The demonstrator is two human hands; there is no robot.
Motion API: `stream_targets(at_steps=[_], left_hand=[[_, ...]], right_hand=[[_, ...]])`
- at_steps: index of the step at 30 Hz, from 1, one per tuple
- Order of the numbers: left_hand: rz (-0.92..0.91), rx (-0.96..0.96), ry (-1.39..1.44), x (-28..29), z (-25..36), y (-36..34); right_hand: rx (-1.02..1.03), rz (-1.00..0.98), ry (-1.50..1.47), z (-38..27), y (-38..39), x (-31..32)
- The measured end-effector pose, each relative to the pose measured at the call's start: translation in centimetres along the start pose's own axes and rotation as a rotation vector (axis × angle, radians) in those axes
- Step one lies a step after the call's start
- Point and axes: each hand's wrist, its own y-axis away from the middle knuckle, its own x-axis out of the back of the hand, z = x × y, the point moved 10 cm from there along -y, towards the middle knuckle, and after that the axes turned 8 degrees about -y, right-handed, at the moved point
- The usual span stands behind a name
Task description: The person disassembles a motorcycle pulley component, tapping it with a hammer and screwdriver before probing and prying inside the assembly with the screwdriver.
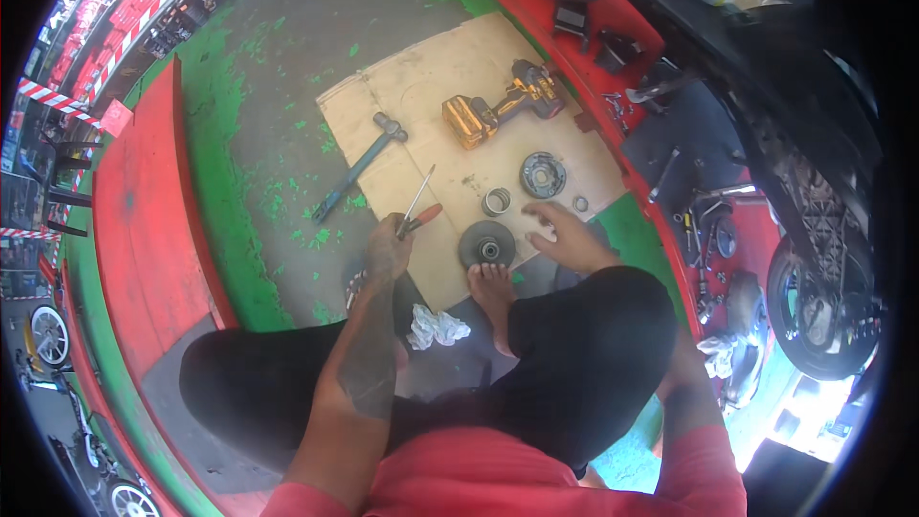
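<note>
My left hand (387, 251) is closed around a screwdriver (419, 192), whose thin shaft points away from me. A red-handled tool (426, 216) sticks out of the same fist; its kind is unclear. My right hand (571, 243) holds nothing, fingers apart and curved, just right of a dark round pulley disc (471, 247) with a raised hub. The toes of my bare foot (493, 289) touch the disc's near edge. Beyond it on the cardboard (440, 273) lie a coil spring (497, 201), a round clutch plate (543, 175) and a small ring (580, 203).
A yellow and black cordless impact wrench (503, 107) and a hammer (362, 165) lie farther off. Crumpled white paper (437, 327) is near my feet. A red platform (158, 201) stands left; a red bench (613, 96) with loose tools and a motorcycle wheel (823, 302) are right.
</note>
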Motion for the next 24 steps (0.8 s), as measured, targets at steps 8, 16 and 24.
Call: stream_targets(at_steps=[8, 16, 24], left_hand=[[-0.104, 0.134, 0.161, -2.8, -3.3, -0.3], [-0.091, 0.099, -0.001, -5.1, -4.4, -0.9], [-0.002, 0.153, 0.077, -4.1, -3.1, -0.3]], right_hand=[[0.155, 0.022, 0.397, -1.5, -8.7, -3.1], [0.018, 0.092, 0.437, 1.1, -10.8, -0.4], [0.214, 0.294, 0.188, -1.6, -0.3, 5.8]])
